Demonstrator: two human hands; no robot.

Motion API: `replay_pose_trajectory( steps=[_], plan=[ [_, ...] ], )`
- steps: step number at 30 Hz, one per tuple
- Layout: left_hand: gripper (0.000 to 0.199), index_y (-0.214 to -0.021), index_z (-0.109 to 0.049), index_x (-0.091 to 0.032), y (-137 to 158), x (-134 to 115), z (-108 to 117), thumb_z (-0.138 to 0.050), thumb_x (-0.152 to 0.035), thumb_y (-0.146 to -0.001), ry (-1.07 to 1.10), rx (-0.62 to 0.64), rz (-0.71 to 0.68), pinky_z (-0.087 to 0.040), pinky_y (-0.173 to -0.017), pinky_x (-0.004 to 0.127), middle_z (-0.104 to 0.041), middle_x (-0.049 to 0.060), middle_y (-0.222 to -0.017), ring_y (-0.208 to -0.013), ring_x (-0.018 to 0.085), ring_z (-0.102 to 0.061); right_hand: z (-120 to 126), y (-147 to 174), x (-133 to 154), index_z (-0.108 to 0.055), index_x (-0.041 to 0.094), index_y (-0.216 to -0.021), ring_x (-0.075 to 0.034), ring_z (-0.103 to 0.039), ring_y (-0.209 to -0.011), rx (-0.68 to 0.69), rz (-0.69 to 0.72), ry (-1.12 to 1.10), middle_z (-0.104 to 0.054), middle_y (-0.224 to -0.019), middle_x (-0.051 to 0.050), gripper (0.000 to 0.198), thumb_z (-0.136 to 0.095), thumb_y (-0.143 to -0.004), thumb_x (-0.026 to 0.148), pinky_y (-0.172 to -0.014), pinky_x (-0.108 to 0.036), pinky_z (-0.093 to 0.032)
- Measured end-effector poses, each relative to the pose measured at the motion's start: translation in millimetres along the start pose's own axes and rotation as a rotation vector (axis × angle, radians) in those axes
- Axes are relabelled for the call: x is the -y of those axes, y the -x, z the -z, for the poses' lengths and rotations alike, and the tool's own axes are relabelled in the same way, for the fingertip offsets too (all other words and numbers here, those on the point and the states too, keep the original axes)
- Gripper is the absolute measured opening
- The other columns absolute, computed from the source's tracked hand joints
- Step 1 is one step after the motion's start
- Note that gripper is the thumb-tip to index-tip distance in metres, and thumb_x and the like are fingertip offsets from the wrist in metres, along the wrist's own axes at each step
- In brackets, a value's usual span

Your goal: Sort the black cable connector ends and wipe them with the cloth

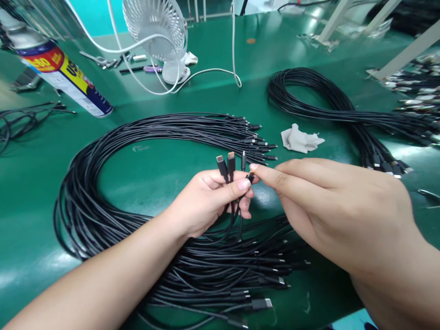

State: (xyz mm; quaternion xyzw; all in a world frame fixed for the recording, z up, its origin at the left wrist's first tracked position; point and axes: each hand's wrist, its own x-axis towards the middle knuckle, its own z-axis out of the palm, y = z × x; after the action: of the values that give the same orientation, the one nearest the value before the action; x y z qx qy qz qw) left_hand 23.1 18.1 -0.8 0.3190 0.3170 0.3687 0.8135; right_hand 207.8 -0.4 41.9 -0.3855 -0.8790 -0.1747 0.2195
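Left hand: closed over a small fan of cable plugs [231,161], thumb [244,184] pressed across the front and fingers curled behind; I count four plug ends standing up out of the grip.
Right hand [343,206]: comes in from the other side, fingers drawn narrow, index fingertip against the metal end of the rightmost plug; from here I can't tell whether it is pinching that plug or just touching it.
Held plugs' place: up in front of the person, above the near cables, with their cords hanging from the left hand [215,195].
Black cable bundle [79,197]: bent in a big U on the green table [206,96], one set of ends behind the hands, the other spread out below them.
Second bundle [309,87]: looped on the right, its far ends running to the table's edge of my view.
Crumpled white scrap [300,139]: between the two bundles, just beyond the right hand.
Fan [156,25]: at the back, a white cord [233,46] looping around it.
Spray can [68,75]: upright on the left, scissors [98,59] near it.
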Motion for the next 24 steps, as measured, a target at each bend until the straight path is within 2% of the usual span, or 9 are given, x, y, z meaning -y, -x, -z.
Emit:
replay_pose_trajectory(
  steps=[10, 19, 24],
  plan=[
    [0.023, -0.071, -0.066, -0.013, 1.3, 0.2, 0.0, -0.079, -0.031, -0.074, -0.033, -0.011, -0.004, -0.049, -0.056, 0.024, -0.062, -0.001, -0.061, -0.054, 0.01, -0.059, -0.5, 0.3, -0.6, -0.071, 0.015, -0.105, -0.017, -0.066, -0.065, 0.007, 0.001, -0.003, -0.075, -0.081, -0.002, 0.027, -0.05, -0.09, 0.008, -0.052, -0.031, -0.042],
    [0.021, -0.073, -0.069, -0.012, 0.4, 0.3, -0.2, -0.079, -0.031, -0.075, -0.005, -0.005, -0.01, -0.05, -0.054, 0.024, -0.062, -0.001, -0.065, -0.055, 0.009, -0.058, -0.4, -2.1, -0.4, -0.073, 0.014, -0.1, -0.017, -0.066, -0.06, 0.001, 0.004, 0.007, -0.075, -0.079, -0.003, 0.026, -0.05, -0.09, 0.008, -0.048, -0.03, -0.039],
    [0.025, -0.087, -0.074, -0.012, 0.4, -0.4, 0.4, -0.079, -0.034, -0.075, -0.015, -0.027, -0.001, -0.05, -0.055, 0.025, -0.061, -0.001, -0.065, -0.055, 0.009, -0.057, -2.0, 2.2, -5.0, -0.072, 0.014, -0.102, -0.02, -0.07, -0.068, 0.003, -0.095, -0.088, -0.076, -0.086, -0.005, 0.022, -0.053, -0.089, 0.012, -0.052, -0.03, -0.043]
  ],
)
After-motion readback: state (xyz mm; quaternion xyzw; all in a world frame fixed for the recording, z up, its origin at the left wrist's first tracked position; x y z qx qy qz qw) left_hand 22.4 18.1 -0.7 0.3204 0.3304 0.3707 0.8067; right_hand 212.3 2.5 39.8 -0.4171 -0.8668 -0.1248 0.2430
